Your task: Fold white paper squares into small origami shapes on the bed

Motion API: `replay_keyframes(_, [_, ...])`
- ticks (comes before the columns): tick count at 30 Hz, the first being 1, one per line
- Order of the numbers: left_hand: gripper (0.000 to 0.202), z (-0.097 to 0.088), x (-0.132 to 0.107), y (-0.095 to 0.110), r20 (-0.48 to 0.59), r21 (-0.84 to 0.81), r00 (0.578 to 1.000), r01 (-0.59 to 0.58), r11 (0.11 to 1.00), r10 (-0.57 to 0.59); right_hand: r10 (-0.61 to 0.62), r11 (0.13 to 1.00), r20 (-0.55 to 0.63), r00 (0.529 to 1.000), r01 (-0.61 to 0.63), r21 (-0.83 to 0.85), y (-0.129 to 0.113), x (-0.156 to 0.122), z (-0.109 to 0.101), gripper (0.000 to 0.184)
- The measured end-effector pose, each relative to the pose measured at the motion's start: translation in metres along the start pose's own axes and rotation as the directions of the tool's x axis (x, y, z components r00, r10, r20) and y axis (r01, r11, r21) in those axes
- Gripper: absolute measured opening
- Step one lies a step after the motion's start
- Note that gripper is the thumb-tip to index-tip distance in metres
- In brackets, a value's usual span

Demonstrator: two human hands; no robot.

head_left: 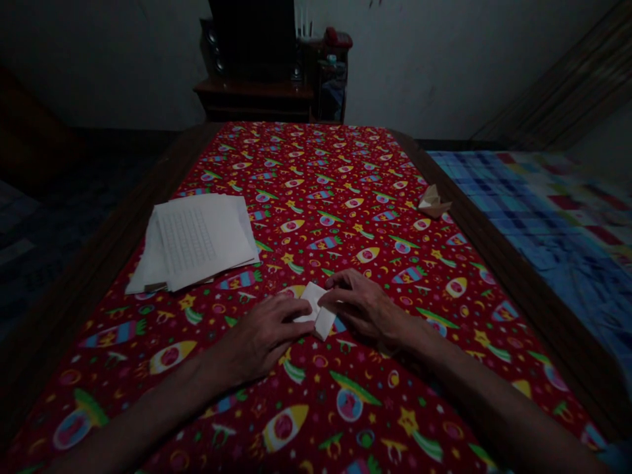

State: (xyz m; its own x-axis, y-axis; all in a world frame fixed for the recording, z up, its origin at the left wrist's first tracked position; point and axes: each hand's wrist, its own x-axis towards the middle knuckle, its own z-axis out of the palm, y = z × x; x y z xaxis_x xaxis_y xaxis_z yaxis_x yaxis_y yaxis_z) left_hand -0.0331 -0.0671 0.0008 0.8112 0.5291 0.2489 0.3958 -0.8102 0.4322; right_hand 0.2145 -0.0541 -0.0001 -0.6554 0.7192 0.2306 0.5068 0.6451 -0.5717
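Note:
A small piece of folded white paper (324, 321) lies at the middle of the red patterned cloth. From its left side my left hand (269, 332) grips it, thumb and fingers closed on the edge. My right hand (363, 306) pinches the opposite side, its fingertips on the upper right of the folds. Parts of the paper are covered by the fingers of both hands.
A stack of paper sheets (207, 237) lies to the left, the top one printed with a grid. On the right near the edge stands a folded paper boat (434, 203). The red cloth (316, 178) covers a dark wooden-edged table; beyond it are a cabinet (254, 92) and a dark screen (254, 39).

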Motion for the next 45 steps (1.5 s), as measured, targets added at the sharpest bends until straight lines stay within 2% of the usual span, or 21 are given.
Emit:
replay_keyframes(7, [0.028, 0.001, 0.007, 0.009, 0.096, 0.207, 0.995, -0.037, 0.978, 0.017, -0.015, 1.000, -0.028, 0.999, 0.015, 0.000, 0.002, 0.000, 0.004, 0.019])
replay_keyframes(10, [0.030, 0.000, 0.007, 0.010, 0.134, 0.231, 0.991, -0.048, 0.972, 0.017, -0.020, 1.000, -0.037, 0.999, 0.020, -0.005, 0.002, -0.001, 0.004, 0.020])
replay_keyframes(14, [0.037, -0.001, 0.003, 0.007, 0.129, 0.208, 0.990, -0.088, 0.974, 0.062, -0.032, 0.999, -0.046, 0.998, 0.031, -0.012, 0.001, -0.001, 0.005, 0.020])
replay_keyframes(17, [0.035, -0.003, 0.000, 0.004, 0.104, 0.183, 0.990, -0.110, 0.977, 0.092, -0.041, 0.999, -0.092, 0.995, 0.037, -0.038, -0.001, -0.001, 0.006, 0.019])
replay_keyframes(20, [0.035, -0.006, -0.002, 0.002, 0.090, 0.139, 0.991, -0.109, 0.984, 0.097, -0.041, 0.990, -0.143, 0.989, 0.021, -0.139, -0.004, -0.004, 0.006, 0.014])
replay_keyframes(22, [0.038, -0.008, -0.003, 0.001, 0.074, 0.104, 0.995, -0.070, 0.992, 0.063, -0.088, 0.978, -0.098, 0.991, 0.067, -0.199, -0.006, -0.006, 0.005, 0.016])
replay_keyframes(25, [0.037, -0.009, -0.005, 0.001, 0.021, 0.084, 0.999, 0.030, 0.996, -0.032, -0.162, 0.966, 0.011, 0.987, 0.161, -0.203, -0.009, -0.009, 0.001, 0.019])
replay_keyframes(30, [0.045, -0.002, -0.002, 0.007, -0.051, 0.174, 0.996, 0.078, 0.982, -0.070, -0.174, 0.959, 0.126, 0.977, 0.197, -0.204, -0.009, -0.009, -0.006, 0.033])
replay_keyframes(32, [0.037, 0.003, 0.001, 0.013, -0.105, 0.226, 0.992, 0.096, 0.969, -0.073, -0.189, 0.951, 0.128, 0.974, 0.214, -0.222, -0.008, -0.009, -0.006, 0.033])
replay_keyframes(36, [0.017, 0.008, 0.005, 0.020, -0.185, 0.281, 0.979, 0.132, 0.950, -0.081, -0.238, 0.938, 0.056, 0.970, 0.245, -0.245, -0.006, -0.009, -0.001, 0.024])
replay_keyframes(40, [0.016, 0.009, 0.005, 0.018, -0.198, 0.269, 0.977, 0.134, 0.954, -0.081, -0.181, 0.965, -0.039, 0.983, 0.170, -0.202, -0.008, -0.009, 0.005, 0.019])
replay_keyframes(43, [0.013, 0.011, 0.004, 0.013, -0.237, 0.175, 0.960, 0.194, 0.965, -0.150, -0.022, 0.998, -0.117, 0.993, 0.015, -0.059, -0.012, -0.007, 0.008, 0.017])
replay_keyframes(45, [0.012, 0.012, 0.005, 0.010, -0.268, 0.112, 0.936, 0.264, 0.958, -0.226, 0.083, 0.996, -0.163, 0.983, -0.084, 0.001, -0.014, -0.005, 0.012, 0.018])
